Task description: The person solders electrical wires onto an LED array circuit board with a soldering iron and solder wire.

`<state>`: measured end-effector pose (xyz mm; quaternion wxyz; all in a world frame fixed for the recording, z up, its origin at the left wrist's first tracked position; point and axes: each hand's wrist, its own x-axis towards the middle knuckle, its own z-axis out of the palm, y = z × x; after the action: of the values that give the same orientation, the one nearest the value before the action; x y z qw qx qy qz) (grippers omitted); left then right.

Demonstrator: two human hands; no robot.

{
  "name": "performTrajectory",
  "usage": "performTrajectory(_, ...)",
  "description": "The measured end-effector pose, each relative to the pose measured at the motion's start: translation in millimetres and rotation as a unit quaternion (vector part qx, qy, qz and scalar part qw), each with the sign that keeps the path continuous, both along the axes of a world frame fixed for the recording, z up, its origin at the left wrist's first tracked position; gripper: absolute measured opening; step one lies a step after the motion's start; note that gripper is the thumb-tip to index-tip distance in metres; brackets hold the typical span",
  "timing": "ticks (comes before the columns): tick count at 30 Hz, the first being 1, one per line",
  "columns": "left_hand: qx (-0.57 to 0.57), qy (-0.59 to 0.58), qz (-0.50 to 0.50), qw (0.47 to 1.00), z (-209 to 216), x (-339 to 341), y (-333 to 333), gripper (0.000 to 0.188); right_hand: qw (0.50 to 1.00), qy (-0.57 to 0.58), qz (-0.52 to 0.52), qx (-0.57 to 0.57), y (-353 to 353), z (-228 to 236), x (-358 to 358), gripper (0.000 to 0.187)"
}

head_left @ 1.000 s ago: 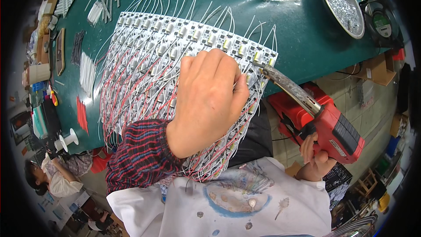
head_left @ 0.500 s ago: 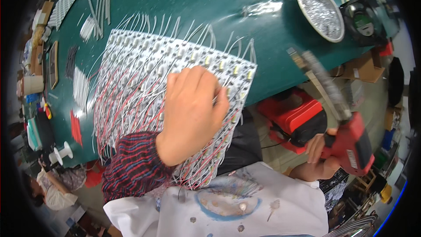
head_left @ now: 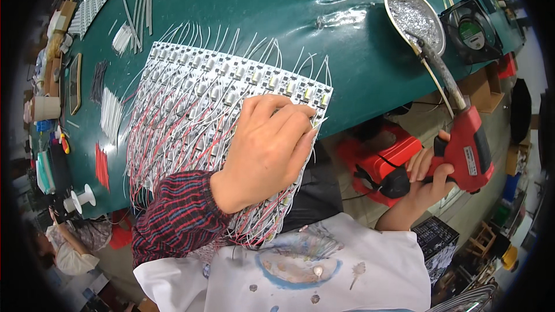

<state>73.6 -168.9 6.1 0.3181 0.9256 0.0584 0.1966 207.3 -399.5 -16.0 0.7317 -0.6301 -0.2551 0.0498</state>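
A white panel of small circuit boards (head_left: 199, 58), thick with white and red wires, lies over the table's near edge. My left hand (head_left: 269, 138) rests on its right part, fingers bent and thumb drawn in to a pinch. What its fingertips hold is hidden beneath them. At the right, my right hand (head_left: 425, 176) grips a red pistol-grip tool, seemingly a soldering gun (head_left: 467, 153), with a long grey barrel and a thin stick alongside. Its tip reaches into a round bowl (head_left: 389, 14) of shiny silvery material.
A black fan (head_left: 471, 30) stands beside the bowl on the green table (head_left: 260, 0). White wires (head_left: 110, 115), red wires (head_left: 102, 167) and a white spool (head_left: 81, 199) lie to the left. Below the table's right edge is a red-and-black case-like object (head_left: 384, 156). Another person (head_left: 69, 248) is at lower left.
My right hand has raised the soldering gun, bringing its tip from beside the table edge into the bowl. My left hand has shifted slightly right and down over the panel.
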Motion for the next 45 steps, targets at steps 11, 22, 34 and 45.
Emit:
performTrajectory(11,0.002,0.01,0.03,1.0,10.8,0.9,-0.7,0.01,0.984,0.112,0.136,0.005,-37.2,0.7,-36.3,0.073)
performTrajectory(22,0.017,0.06,0.077,0.995,-6.1,7.4,-8.2,0.013,0.978,0.146,0.133,-0.062,-45.9,-6.2,-59.8,0.078)
performTrajectory(34,0.013,0.088,0.079,0.993,-4.8,8.1,-6.0,0.013,0.961,0.18,0.172,-0.117,-34.4,-4.6,-57.2,0.081)
performTrajectory(45,0.001,0.087,0.094,0.992,-3.8,9.9,-9.0,0.015,0.967,0.156,0.176,-0.102,-37.4,-7.2,-52.3,0.079)
